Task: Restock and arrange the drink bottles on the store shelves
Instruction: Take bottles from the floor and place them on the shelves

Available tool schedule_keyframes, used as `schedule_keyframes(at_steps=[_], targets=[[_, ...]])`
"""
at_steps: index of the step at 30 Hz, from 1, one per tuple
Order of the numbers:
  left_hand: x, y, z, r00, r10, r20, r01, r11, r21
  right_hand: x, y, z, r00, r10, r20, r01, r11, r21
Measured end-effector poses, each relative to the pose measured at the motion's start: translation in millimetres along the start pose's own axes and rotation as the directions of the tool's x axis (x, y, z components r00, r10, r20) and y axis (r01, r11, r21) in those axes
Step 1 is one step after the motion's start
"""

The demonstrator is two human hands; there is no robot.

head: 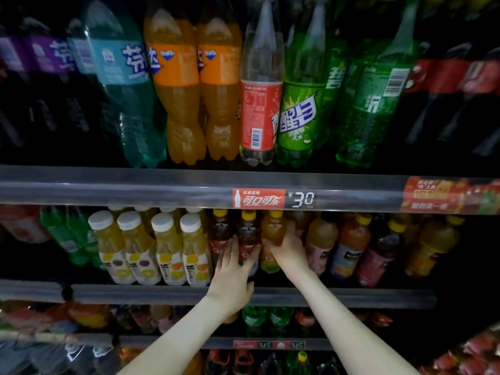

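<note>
Reaching into the middle shelf, the left hand clasps a dark yellow-capped bottle. Just to its right, the right hand grips an amber bottle, both standing at the shelf front.

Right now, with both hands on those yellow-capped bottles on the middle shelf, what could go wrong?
The right hand grips the amber bottle in a tightly packed row; shifting it could topple the neighbouring brownish bottle. The left hand holds the dark bottle close behind the shelf rail, so its base might catch there and slip.
</note>
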State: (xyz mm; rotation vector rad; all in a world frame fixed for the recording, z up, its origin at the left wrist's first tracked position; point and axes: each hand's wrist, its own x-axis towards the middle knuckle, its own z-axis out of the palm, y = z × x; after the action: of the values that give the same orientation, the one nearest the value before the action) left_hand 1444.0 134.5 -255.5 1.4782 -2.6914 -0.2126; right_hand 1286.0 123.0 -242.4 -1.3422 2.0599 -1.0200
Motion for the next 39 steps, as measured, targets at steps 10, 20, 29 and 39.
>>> schedule_keyframes(at_steps=[10,20,29,39], targets=[[-48.2,-35.1,17.6,0.994,0.102,-0.038,-0.108,0.972,-0.208,-101.7,-2.2,71.6,0.995,0.086,-0.049,-0.085,0.996,0.022],[-213.6,-228.7,94.5,0.919,-0.248,0.307,0.384,0.743,-0.548,-203.0,-14.6,253.2,0.897,0.219,0.384,-0.094,0.943,-0.319],[-348.9,-340.3,308.6,0.597,-0.511,0.618,0.795,0.48,-0.371,-275.6,103.5,449.7,0.681,0.367,0.634,0.05,0.84,-0.54],[-418.2,-327.7,582.2,0.539,-0.538,0.648,0.82,0.16,-0.549,-310.8,359.3,678.3,0.512,0.485,0.709,0.395,0.6,-0.695]])
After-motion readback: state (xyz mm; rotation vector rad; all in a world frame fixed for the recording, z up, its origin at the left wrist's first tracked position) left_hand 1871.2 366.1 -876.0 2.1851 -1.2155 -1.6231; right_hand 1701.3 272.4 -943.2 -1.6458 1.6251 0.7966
